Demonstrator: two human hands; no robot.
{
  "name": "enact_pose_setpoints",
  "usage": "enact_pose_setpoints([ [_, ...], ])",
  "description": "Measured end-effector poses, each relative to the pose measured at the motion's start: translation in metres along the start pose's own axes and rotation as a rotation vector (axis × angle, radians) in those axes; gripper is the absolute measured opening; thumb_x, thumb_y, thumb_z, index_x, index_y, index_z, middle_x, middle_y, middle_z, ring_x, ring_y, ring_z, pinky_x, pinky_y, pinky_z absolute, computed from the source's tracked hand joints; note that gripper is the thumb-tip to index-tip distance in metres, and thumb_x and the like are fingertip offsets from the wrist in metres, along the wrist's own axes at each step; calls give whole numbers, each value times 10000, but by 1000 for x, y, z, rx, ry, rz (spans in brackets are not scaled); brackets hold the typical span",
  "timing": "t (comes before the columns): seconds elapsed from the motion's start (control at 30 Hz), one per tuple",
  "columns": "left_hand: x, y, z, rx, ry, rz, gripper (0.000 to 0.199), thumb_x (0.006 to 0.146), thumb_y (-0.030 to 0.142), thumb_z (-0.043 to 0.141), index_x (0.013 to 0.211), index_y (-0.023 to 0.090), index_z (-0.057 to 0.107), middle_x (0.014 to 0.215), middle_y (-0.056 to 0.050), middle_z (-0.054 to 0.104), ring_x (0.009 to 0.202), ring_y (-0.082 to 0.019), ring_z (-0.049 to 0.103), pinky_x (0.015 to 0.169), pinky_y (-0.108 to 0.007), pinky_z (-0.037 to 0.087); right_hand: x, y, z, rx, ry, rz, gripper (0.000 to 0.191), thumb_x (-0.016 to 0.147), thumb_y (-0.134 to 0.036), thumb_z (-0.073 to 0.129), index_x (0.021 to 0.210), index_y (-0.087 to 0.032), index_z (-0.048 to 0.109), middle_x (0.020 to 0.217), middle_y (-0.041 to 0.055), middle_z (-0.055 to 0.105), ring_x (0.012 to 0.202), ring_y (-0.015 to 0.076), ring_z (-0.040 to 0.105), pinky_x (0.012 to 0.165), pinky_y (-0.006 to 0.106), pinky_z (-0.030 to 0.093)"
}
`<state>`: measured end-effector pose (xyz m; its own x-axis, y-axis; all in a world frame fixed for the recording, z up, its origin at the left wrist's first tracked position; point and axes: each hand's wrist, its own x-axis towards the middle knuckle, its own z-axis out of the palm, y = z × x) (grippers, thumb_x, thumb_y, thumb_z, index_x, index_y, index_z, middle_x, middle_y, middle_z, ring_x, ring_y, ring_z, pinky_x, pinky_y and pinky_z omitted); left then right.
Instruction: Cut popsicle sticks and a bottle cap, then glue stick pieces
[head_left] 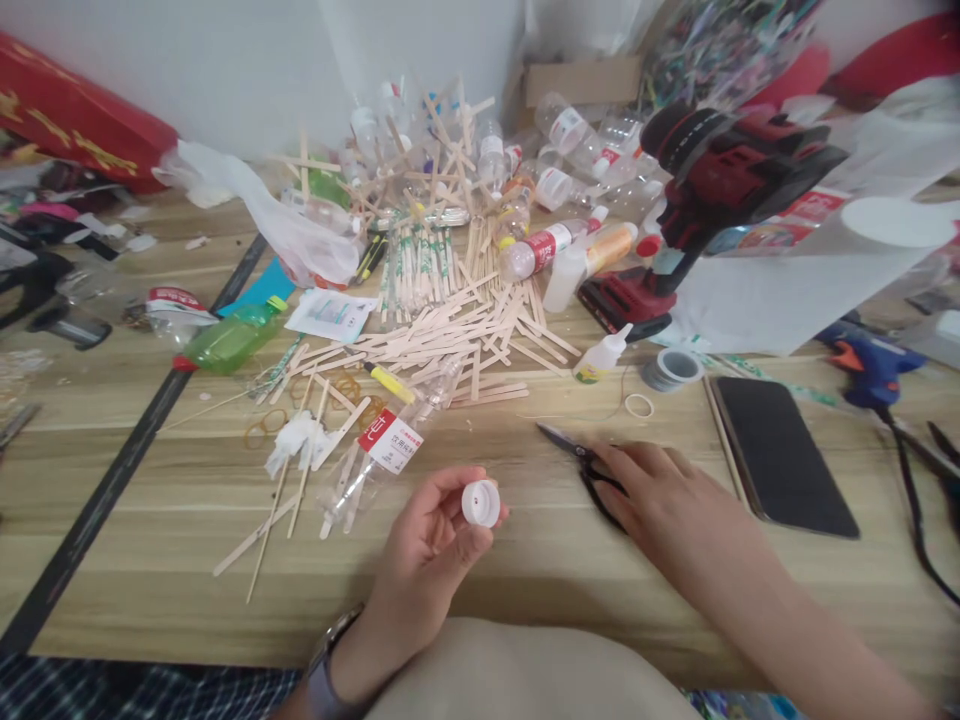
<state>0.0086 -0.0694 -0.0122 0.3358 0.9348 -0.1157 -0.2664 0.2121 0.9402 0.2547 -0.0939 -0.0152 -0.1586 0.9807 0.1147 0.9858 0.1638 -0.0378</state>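
A white bottle cap, its hollow side toward the camera, is pinched between the thumb and fingers of my left hand. My right hand rests on black-handled scissors, which lie on the table with the blades pointing up and left; its fingers cover part of the handles, and whether they grip is unclear. Left of the cap lies a clear plastic bottle with a red and white label. A yellow-handled knife or pen lies near the bottle's upper end.
Wooden sticks are heaped mid-table, with bottles behind. A red drill stands at the right, near a glue bottle and grey tape roll. A phone lies right of my right hand; a blue glue gun is farther right.
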Motion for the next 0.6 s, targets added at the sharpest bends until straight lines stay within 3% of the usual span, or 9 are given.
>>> enact_pose_setpoints([
  [0.1, 2, 1, 2, 47, -28, -90, 379, 810, 413, 721, 1114, 208, 627, 916, -51, 706, 845, -181, 681, 790, -315, 552, 7, -20, -18, 220, 157, -143, 245, 974, -243, 435, 1048, -164, 654, 957, 110, 696, 851, 260, 665, 720, 404, 529],
  [0.27, 3, -2, 7, 12, -136, -209, 428, 788, 502, 709, 1082, 194, 668, 921, -63, 706, 852, -188, 650, 770, -297, 511, 19, -53, -26, 626, 104, -286, 199, 977, -195, 456, 1064, -214, 634, 843, 27, 693, 750, 153, 646, 664, 270, 499],
  [0.5, 6, 2, 7, 100, -213, -216, 413, 808, 558, 649, 949, 177, 722, 792, -35, 658, 697, -147, 587, 682, -263, 466, 19, -56, -10, 550, 103, -357, 243, 959, -125, 412, 818, -198, 596, 728, 29, 659, 663, 164, 620, 607, 268, 473],
  [0.6, 8, 3, 8, 98, -216, -242, 434, 792, 579, 652, 921, 170, 718, 749, -17, 624, 656, -130, 551, 655, -252, 446, 17, -54, -10, 527, 46, -359, 221, 935, -90, 424, 839, -202, 589, 751, 30, 667, 683, 162, 632, 620, 260, 483],
])
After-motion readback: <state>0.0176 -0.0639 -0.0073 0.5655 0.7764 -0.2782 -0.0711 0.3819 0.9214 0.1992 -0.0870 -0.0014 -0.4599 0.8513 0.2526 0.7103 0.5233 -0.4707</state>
